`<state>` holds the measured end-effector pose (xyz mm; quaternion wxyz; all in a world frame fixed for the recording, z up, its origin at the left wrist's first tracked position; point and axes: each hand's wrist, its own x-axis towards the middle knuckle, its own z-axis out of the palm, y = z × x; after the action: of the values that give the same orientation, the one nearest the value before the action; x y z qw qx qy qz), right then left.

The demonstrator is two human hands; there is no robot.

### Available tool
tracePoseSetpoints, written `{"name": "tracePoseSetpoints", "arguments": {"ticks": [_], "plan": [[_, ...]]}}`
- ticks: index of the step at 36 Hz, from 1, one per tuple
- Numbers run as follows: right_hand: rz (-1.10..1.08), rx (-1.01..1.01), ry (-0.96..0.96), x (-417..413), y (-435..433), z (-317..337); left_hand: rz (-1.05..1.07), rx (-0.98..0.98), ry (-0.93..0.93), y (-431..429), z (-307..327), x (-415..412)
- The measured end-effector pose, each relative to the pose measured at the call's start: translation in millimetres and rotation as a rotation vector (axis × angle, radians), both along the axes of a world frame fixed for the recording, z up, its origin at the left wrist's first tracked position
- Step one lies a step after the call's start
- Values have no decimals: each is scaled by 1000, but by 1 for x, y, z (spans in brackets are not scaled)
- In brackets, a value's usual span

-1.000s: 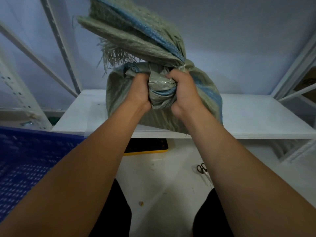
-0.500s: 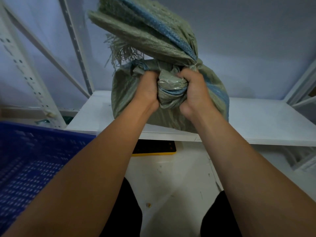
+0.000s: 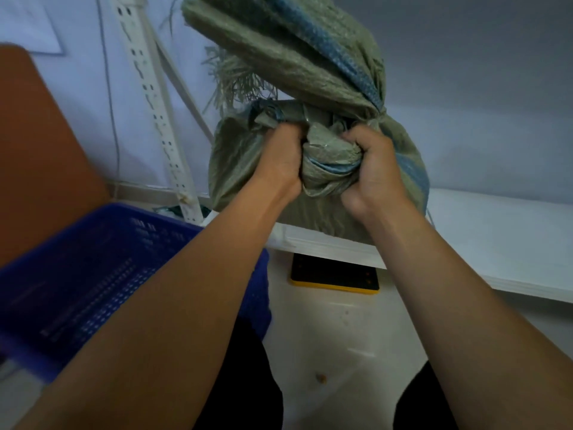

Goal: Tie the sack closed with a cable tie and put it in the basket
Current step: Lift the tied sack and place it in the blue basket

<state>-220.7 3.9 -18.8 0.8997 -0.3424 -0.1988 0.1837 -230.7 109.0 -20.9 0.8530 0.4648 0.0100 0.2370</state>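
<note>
A pale wall is standing behind a white shelf. A perforated white upright is leaning left; dim light is falling on the pale floor.

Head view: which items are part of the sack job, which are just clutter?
In the job:
- green woven sack, bunched neck gripped by left hand and right hand
- blue basket, lower left
- cable tie: not visible

Lying about:
- black and yellow pad under the white shelf
- perforated upright
- brown panel
</note>
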Motion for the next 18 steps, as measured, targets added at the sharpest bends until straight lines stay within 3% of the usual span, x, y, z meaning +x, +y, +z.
{"name": "tracePoseSetpoints", "arguments": {"ticks": [18], "plan": [[253,-100,-44,-57,102,-13,353,198,192,113,9,-100]]}}
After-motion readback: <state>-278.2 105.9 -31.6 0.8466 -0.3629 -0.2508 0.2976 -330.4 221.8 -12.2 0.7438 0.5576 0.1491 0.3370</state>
